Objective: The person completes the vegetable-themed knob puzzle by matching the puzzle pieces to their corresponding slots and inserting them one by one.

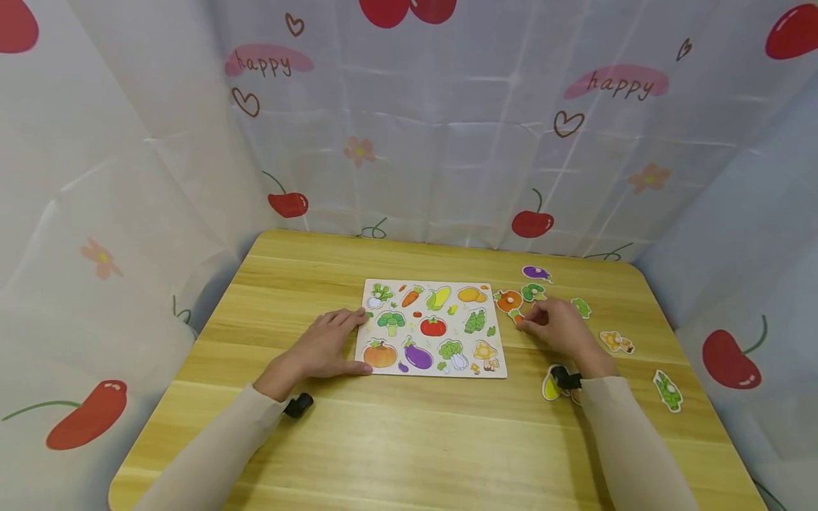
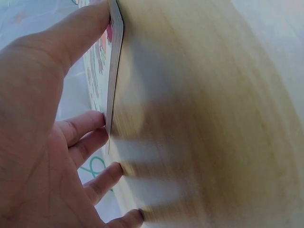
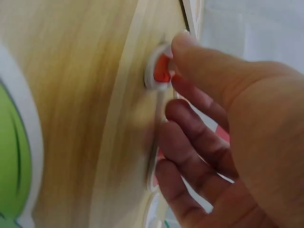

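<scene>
A white puzzle board (image 1: 447, 330) with vegetable pictures lies flat on the table. My left hand (image 1: 329, 344) rests at its left edge, thumb at the lower corner and fingers spread. In the left wrist view, the thumb and two fingertips meet the board's edge (image 2: 113, 71). Just right of the board, my right hand (image 1: 562, 330) pinches a small carrot piece (image 1: 516, 317) between thumb and index finger. Its orange-red face and pale rim (image 3: 151, 71) show in the right wrist view. Beside it lie a pumpkin piece (image 1: 509, 300) and a broccoli piece (image 1: 533, 292).
Right of the board lie an eggplant piece (image 1: 536, 272), a leafy green piece (image 1: 581, 307), a mushroom piece (image 1: 615, 341) and a long green piece (image 1: 667, 392). A yellow-green piece (image 1: 549, 387) is partly hidden under my right wrist. A printed curtain (image 1: 422, 177) surrounds the table (image 1: 409, 440).
</scene>
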`<state>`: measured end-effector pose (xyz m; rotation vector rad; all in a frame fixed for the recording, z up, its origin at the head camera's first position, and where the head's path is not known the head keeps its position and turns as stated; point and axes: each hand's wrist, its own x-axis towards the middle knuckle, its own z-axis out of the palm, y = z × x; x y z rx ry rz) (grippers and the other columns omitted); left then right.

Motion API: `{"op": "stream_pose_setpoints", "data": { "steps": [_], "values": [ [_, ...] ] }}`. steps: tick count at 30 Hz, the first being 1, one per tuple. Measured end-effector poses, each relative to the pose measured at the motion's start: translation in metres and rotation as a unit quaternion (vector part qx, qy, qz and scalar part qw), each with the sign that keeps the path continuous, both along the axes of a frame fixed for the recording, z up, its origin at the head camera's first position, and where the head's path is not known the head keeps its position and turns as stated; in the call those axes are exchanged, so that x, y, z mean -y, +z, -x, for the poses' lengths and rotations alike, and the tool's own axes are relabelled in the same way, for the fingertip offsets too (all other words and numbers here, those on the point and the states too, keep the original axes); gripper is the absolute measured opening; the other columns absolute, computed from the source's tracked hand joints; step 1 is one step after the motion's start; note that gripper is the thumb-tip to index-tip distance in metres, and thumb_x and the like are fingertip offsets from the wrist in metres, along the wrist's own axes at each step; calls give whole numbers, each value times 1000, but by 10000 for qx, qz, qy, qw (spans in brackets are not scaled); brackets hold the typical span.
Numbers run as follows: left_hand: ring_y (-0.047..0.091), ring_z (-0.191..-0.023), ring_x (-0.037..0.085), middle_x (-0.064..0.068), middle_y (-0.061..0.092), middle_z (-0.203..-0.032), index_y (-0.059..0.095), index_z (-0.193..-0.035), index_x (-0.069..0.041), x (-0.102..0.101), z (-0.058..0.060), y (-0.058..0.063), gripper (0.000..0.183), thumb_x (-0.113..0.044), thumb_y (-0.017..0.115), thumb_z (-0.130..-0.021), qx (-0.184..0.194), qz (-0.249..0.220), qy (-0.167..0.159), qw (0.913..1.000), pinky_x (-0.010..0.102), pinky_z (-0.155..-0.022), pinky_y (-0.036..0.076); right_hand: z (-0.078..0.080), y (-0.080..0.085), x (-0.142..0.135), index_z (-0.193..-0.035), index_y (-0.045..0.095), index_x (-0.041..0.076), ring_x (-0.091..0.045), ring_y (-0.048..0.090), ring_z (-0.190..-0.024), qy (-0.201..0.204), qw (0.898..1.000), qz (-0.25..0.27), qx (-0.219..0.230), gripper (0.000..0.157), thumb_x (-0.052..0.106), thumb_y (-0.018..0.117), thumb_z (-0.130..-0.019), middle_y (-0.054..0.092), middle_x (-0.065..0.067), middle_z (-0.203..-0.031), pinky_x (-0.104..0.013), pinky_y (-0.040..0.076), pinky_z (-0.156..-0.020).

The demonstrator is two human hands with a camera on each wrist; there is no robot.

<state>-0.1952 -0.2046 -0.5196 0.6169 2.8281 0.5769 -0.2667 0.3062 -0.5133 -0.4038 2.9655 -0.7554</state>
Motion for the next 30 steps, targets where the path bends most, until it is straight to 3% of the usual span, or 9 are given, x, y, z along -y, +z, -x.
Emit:
{"op": "stream_pose_setpoints", "data": {
  "steps": [7, 20, 30],
  "values": [
    [41, -171, 53, 13, 41, -189, 48, -177, -9, 0, -1, 0, 108, -64, 92, -95, 12, 3, -4, 10000, 75, -142, 29, -3, 3, -2, -116, 88, 9, -16, 73, -91, 480, 9988, 44, 103, 12, 17, 88, -107, 85, -5, -102, -32, 61, -84],
    [41, -170, 53, 14, 41, -189, 48, -176, -8, -1, -2, 2, 108, -63, 92, -96, -13, -11, -35, 10000, 75, -141, 30, -6, 2, 4, -104, 88, 11, -15, 69, -89, 518, 9980, 150, -334, 6, 16, 91, -104, 80, -7, -100, -31, 57, -81],
    [40, -171, 53, 14, 40, -189, 47, -177, -9, 0, -1, 2, 108, -63, 92, -96, 31, 43, -23, 10000, 75, -142, 29, -4, 3, 20, -106, 89, 9, -35, 71, -110, 302, 9979, 381, -436, 10, 18, 92, -103, 73, -17, -119, -56, 62, -99]
  ]
}}
